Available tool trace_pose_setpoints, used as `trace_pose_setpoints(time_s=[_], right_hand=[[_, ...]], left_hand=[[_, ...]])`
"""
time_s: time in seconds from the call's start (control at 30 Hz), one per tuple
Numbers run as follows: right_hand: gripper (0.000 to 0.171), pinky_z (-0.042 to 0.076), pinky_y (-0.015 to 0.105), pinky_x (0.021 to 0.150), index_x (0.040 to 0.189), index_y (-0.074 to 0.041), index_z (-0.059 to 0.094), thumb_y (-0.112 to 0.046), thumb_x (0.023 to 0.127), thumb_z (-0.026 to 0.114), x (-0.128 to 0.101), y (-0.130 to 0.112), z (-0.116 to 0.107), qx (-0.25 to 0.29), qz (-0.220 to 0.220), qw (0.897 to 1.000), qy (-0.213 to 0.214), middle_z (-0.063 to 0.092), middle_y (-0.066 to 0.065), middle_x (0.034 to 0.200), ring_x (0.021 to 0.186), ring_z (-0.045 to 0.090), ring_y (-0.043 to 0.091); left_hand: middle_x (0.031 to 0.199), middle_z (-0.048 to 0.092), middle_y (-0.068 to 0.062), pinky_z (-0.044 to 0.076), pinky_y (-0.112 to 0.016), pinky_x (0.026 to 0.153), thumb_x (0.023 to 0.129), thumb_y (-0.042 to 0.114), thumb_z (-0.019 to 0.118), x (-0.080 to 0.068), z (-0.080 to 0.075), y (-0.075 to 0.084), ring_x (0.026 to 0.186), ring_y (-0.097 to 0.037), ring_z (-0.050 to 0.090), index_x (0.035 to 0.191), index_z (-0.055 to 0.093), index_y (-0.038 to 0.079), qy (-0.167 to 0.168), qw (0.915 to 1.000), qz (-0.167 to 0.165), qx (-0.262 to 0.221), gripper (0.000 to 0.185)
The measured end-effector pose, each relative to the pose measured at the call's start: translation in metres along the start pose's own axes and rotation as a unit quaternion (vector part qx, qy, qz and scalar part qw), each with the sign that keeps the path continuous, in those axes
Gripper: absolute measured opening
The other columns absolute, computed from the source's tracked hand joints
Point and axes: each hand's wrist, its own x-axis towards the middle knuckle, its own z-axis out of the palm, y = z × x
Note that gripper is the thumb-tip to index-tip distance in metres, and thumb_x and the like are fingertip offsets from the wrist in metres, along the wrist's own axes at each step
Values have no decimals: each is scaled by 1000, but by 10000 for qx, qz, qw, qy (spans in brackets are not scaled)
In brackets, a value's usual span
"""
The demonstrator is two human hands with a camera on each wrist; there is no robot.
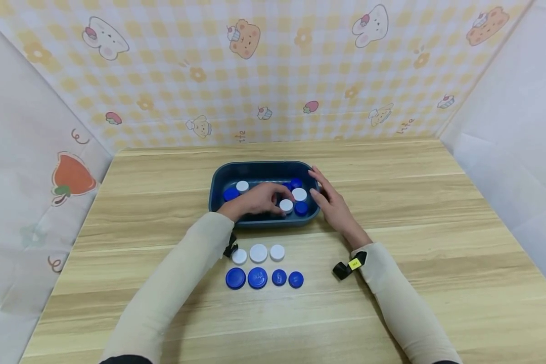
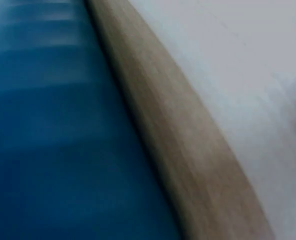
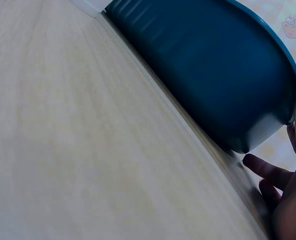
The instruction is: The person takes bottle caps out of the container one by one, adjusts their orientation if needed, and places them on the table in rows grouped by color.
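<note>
Blue tray (image 1: 218,178) at frame centre — left hand (image 1: 255,200) inside, fingers curled on a white cap (image 1: 286,206); right hand (image 1: 332,202) flat against tray's side, fingers straight.

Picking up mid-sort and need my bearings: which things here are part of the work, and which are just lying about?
In the work:
- blue tray
- loose caps in the tray
- white cap row
- blue cap row
- left hand, reaching into the tray
- right hand, resting against the tray's end

Lying about:
- wooden table
- patterned backdrop
</note>
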Motion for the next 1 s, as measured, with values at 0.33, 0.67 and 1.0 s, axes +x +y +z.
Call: trace_pose_setpoints(time_s=[0.33, 0.67, 1.0], right_hand=[[47, 29, 52, 105, 147, -6, 34, -11, 102, 44, 1, 0, 1, -50, -39, 10000, 11, 22, 7, 156, 133, 36, 32], [47, 31, 53, 104, 147, -6, 34, -13, 102, 44, 1, -3, 0, -113, 17, 9999, 19, 22, 7, 156, 129, 40, 37], [47, 39, 49, 97, 147, -8, 34, -14, 102, 44, 0, -3, 0, -115, 83, 9999, 22, 22, 5, 156, 115, 51, 33]], left_hand=[[97, 57, -3, 42, -27, 61, 85, 17, 74, -6, -5, 2, 72, -21, 50, 118, 63, 17, 582, 9957, 86, -718, 35], [93, 53, -3, 40, -29, 62, 85, 20, 74, -31, -9, 17, 70, -21, 49, 116, 64, 20, 798, 9919, 725, -675, 33], [102, 56, 5, 41, -27, 64, 84, 19, 75, -41, 1, 48, 72, -17, 49, 115, 66, 20, 430, 9841, 1725, 55, 32]])
